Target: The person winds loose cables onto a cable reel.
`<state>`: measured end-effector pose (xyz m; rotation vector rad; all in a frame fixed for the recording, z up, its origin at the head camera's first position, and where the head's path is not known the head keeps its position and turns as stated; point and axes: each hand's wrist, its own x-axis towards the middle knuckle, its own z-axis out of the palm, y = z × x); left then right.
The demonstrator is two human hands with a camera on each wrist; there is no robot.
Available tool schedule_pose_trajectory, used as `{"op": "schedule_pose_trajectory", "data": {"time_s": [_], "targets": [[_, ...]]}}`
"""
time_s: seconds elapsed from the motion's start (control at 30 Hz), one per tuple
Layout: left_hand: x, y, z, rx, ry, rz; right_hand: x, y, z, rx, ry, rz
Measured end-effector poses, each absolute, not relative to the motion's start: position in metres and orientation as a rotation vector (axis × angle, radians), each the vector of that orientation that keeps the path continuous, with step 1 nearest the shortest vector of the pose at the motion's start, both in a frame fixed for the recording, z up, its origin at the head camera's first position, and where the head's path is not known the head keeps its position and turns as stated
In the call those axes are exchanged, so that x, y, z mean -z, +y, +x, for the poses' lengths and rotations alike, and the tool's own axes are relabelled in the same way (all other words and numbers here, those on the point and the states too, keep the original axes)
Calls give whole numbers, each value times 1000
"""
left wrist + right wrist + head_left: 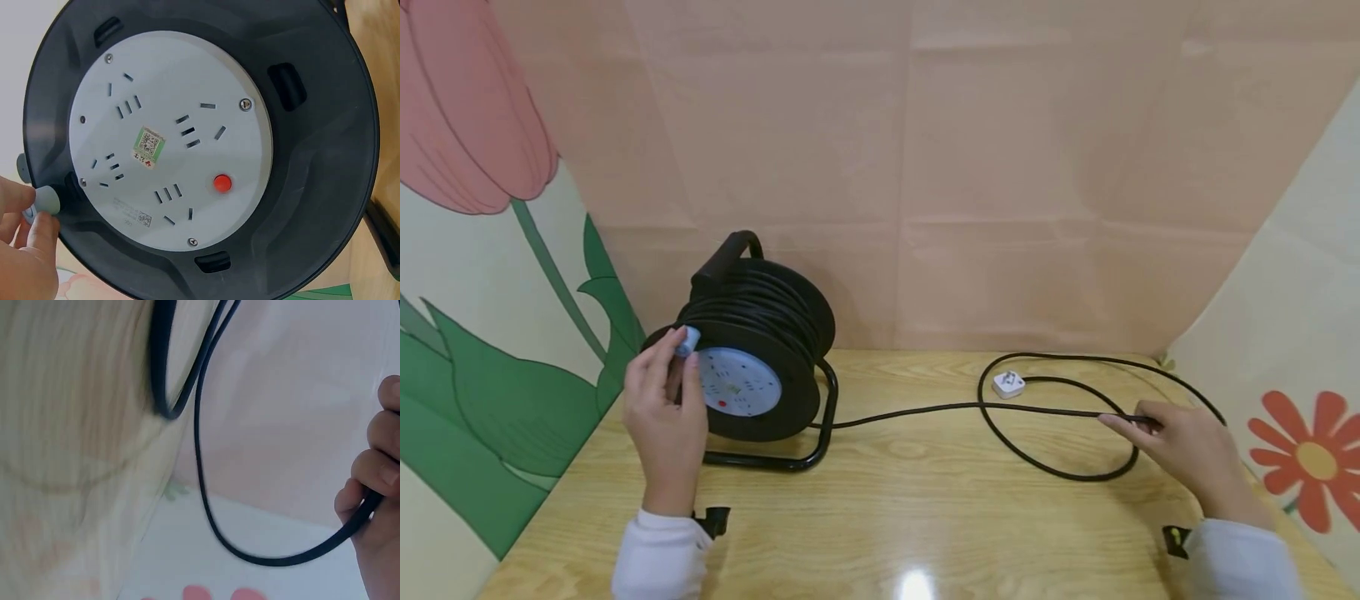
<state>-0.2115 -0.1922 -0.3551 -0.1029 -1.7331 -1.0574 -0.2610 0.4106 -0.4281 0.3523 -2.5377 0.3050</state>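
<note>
A black cable reel [797, 396] stands on its tubular frame at the left, with many turns of black cable wound on it. Its round pale socket panel [169, 94] carries slots and a red button [222, 183]. My left hand [666, 408] pinches the small pale blue-grey knob [47, 200] at the flange's edge between thumb and fingers. From the reel the black cable [910, 411] runs right, to where my right hand [1191, 450] grips it. Beyond that hand the cable loops round on the table, ending in a white plug [1008, 384].
The wooden table [880, 517] meets a peach backdrop [910, 167] behind. Flower-printed panels [1318, 333] flank it on both sides. The reel's carrying handle [722, 262] rises at its top, and a foot bar [767, 462] lies in front.
</note>
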Motion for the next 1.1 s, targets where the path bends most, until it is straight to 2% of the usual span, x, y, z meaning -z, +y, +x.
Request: {"op": "schedule_pose_trajectory", "data": {"time_s": [0.17, 0.33, 0.77, 1.1], "targets": [[355, -191, -212, 1059, -1732, -59, 425, 423, -258, -410, -2726, 223], [355, -191, -212, 1035, -1740, -22, 423, 419, -258, -440, -2713, 238], [346, -183, -210, 1096, -1761, -107, 420, 414, -251, -347, -2641, 64], [341, -178, -217, 1076, -1769, -167, 418, 404, -256, -356, -2579, 174]]}}
